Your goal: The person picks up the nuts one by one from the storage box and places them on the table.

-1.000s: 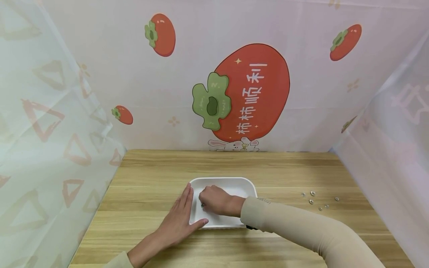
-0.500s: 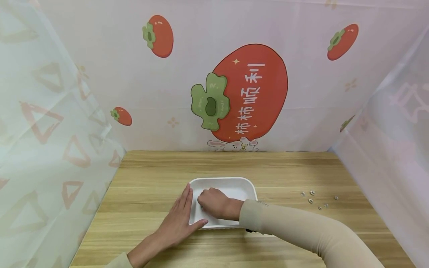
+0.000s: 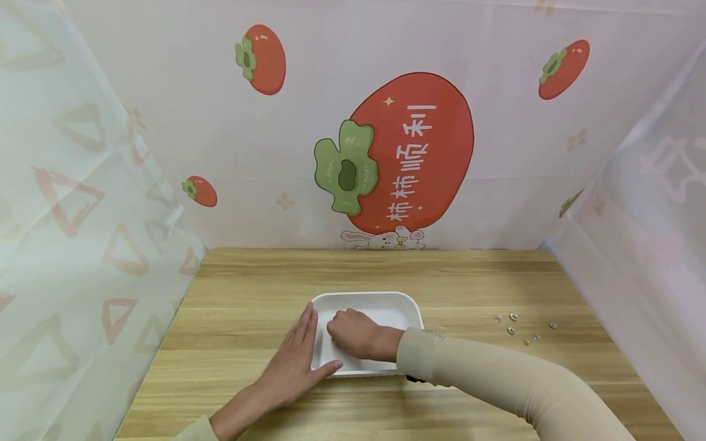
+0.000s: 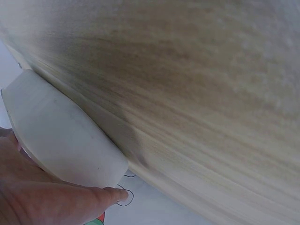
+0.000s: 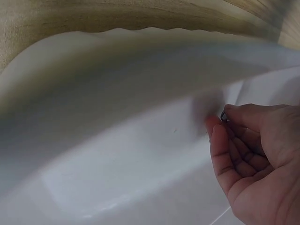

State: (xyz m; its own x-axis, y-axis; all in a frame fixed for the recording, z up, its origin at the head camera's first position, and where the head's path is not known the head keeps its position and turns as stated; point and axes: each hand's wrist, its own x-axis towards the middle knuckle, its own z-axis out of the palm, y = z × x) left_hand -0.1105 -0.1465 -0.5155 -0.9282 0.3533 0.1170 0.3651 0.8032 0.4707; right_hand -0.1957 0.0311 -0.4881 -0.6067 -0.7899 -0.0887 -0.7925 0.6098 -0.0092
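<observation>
A white rectangular tray (image 3: 386, 303) with rounded corners sits on the wooden table. My left hand (image 3: 291, 361) rests against its left end, fingers straight along the rim and thumb over the near edge. The left wrist view shows that thumb (image 4: 101, 196) beside the tray's outer wall (image 4: 65, 131). Inside the tray, toward its left end, is my right hand (image 3: 355, 334), knuckles up. In the right wrist view its thumb and index finger pinch a small shiny metal ring-like piece (image 5: 224, 116) low over the tray floor; the fingers cover part of it.
Several small metal rings, like nuts or washers (image 3: 511, 331), lie scattered on the table (image 3: 469, 275) to the right of the tray. A white printed sheet (image 3: 507, 184) hangs behind the table, with more sheets at both sides.
My right hand has shifted only slightly within the tray, and less of the small piece shows at its fingertips in the head view. The left hand keeps its place on the tray.
</observation>
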